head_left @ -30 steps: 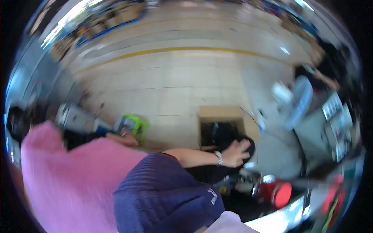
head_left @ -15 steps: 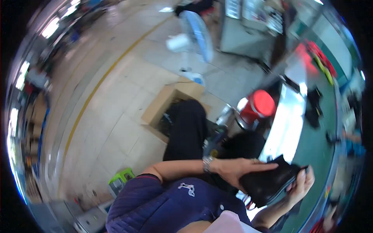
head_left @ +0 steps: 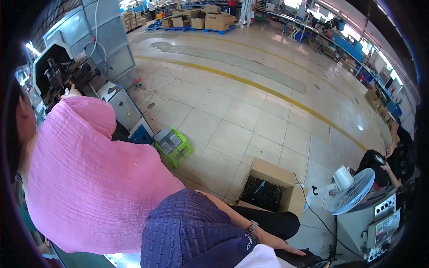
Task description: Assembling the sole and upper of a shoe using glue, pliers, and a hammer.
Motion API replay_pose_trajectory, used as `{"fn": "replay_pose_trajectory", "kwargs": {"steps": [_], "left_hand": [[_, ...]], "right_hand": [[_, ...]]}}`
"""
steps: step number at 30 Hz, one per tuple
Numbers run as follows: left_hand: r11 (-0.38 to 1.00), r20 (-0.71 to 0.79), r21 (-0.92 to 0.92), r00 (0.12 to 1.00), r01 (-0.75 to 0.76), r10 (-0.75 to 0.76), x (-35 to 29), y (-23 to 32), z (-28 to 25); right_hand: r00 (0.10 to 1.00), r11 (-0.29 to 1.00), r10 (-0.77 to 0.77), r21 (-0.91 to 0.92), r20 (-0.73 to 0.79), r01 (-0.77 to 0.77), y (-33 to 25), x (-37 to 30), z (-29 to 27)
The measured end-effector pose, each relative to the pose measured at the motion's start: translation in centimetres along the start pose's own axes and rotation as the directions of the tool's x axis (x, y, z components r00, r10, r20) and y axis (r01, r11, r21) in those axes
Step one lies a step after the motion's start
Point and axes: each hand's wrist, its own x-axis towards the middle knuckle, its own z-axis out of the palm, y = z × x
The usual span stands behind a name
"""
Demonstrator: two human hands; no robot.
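At the lower edge, right of the middle, my left hand (head_left: 278, 242) grips a dark, glossy leather piece that looks like a black shoe (head_left: 300, 257). Its index finger lies stretched along the top, and the other fingers are hidden. A metal-banded watch (head_left: 253, 225) circles my left wrist. Only the upper part of the shoe shows, as the frame's edge cuts it off. My right hand is out of the picture. Just beyond my dark-trousered knee (head_left: 286, 223) stands an open cardboard box (head_left: 292, 198) with black scraps in it.
Close on my left, a person in a pink top (head_left: 94, 174) works at a machine (head_left: 73, 73). A green stool (head_left: 181, 154) stands beyond them. On the right are a fan (head_left: 353, 192), a trailing cable (head_left: 328, 227), a grey cabinet (head_left: 353, 232) and another person (head_left: 397, 156).
My view has swung far to the left, bringing the person in pink into sight. My left hand stays on the shoe. My right hand, holding the shoe earlier, has left the frame.
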Motion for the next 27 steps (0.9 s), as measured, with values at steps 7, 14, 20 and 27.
{"fn": "replay_pose_trajectory", "kwargs": {"steps": [7, 14, 20, 27], "left_hand": [[0.98, -0.002, 0.124, 0.988, 0.153, -0.153, 0.7, -1.0, -2.4], [0.951, -0.068, 0.225, 0.977, 0.212, -0.202, 0.0, 0.3, -2.4], [0.918, -0.144, 0.315, 0.968, 0.242, -0.205, -0.4, 0.1, -2.5], [0.893, -0.138, 0.368, 0.965, 0.26, -0.224, -2.4, -0.7, -2.7]], "right_hand": [[0.969, 0.973, 0.22, 0.098, -0.111, -0.21, -4.3, 1.7, 2.5], [0.998, 0.999, 0.036, 0.031, -0.05, -0.035, -6.4, 1.0, 3.9], [0.999, 1.0, -0.03, -0.005, 0.013, 0.03, -7.0, 0.5, 6.9], [0.968, 0.903, 0.236, -0.35, -0.081, -0.249, -6.7, -1.2, 9.1]]}}
